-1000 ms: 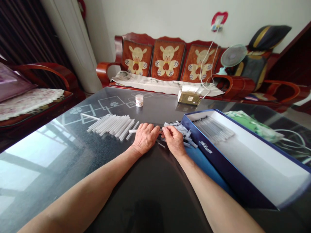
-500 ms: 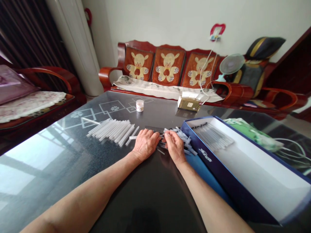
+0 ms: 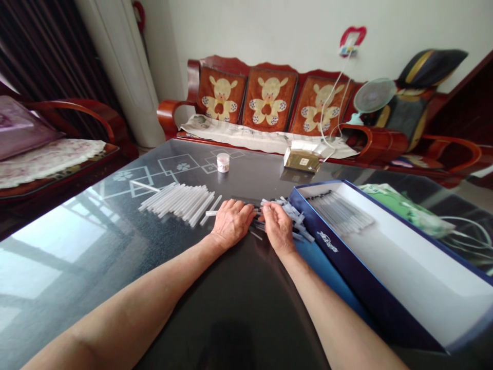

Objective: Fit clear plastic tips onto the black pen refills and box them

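Note:
My left hand rests on the dark glass tabletop, its fingers curved over a white plastic tube whose end sticks out to the left. My right hand sits just beside it, fingertips in a loose heap of translucent tubes with dark ends. A neat row of white tubes lies to the left of my hands. Their parts under my fingers are hidden.
To the right stands an open blue box with white lining, holding tubes laid side by side. Farther back stand a small white jar and a tan packet. Beyond the table are a wooden sofa and a fan.
The view has shifted slightly with my head. My hands stay close together at the heap, and my right fingers have shifted a little among the tubes.

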`<action>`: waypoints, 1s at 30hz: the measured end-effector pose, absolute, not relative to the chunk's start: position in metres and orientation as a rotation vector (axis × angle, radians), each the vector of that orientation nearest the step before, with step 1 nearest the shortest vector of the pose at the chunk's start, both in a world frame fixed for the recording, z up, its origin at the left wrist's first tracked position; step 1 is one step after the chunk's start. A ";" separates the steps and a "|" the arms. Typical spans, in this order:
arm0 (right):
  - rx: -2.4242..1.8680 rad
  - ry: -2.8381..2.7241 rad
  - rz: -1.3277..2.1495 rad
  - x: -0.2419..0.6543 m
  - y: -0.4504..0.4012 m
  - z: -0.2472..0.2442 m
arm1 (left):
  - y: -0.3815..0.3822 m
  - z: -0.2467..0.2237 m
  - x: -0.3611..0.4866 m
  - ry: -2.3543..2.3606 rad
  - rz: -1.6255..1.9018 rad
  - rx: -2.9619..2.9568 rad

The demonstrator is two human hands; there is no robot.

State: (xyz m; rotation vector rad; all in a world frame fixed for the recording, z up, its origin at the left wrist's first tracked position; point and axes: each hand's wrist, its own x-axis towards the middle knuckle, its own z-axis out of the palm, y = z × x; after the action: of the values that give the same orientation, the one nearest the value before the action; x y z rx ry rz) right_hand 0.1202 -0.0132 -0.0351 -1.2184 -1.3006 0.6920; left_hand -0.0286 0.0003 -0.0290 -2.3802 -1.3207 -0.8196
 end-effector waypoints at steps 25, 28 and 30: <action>-1.144 -1.382 0.687 0.120 -0.013 -0.035 | 0.001 -0.031 -0.028 -1.327 -0.845 -2.378; -1.234 -1.360 0.646 0.119 -0.014 -0.033 | 0.000 -0.030 -0.028 -1.330 -0.836 -2.389; -1.291 -1.404 0.597 0.120 -0.014 -0.033 | 0.000 -0.030 -0.028 -1.333 -0.831 -2.401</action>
State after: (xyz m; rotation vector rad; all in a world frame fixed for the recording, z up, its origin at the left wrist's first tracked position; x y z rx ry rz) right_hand 0.1196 -0.0141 -0.0328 -1.2915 -1.4040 0.5968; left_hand -0.0282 0.0002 -0.0297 -2.4012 -1.3328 -0.8315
